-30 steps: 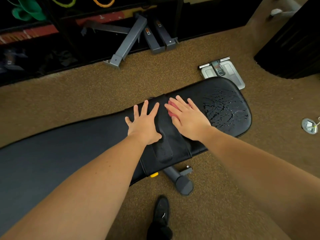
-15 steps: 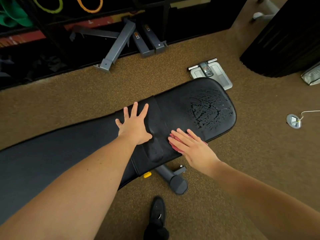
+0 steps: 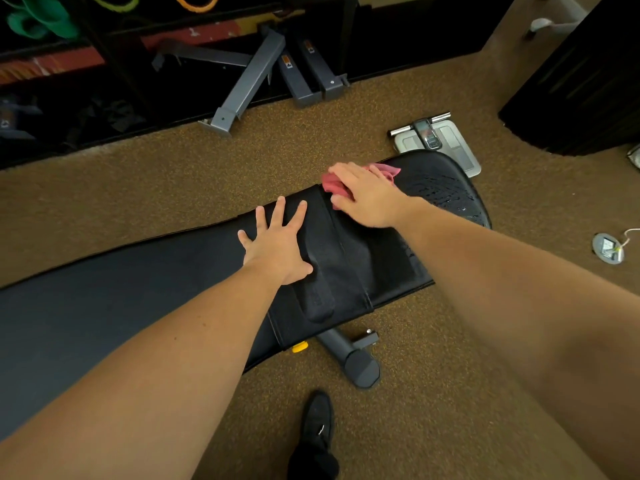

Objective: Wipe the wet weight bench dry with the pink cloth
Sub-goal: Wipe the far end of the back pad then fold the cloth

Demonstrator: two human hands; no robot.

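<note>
The weight bench point(image 3: 145, 292) is lying across brown carpet point(image 3: 138, 188). The left hand point(image 3: 277, 244) is pressing flat on the black pad, fingers spread, beside a stitched strap section point(image 3: 332, 258). The right hand point(image 3: 367, 195) is pressing the pink cloth point(image 3: 334, 187) against the pad's far edge, the cloth showing on both sides of the hand. Water droplets point(image 3: 446, 192) are beading on the rounded end. A bathroom scale point(image 3: 440, 140) is sitting just behind that end. A black shoe point(image 3: 317, 431) is standing near the bench foot point(image 3: 356, 365).
</note>
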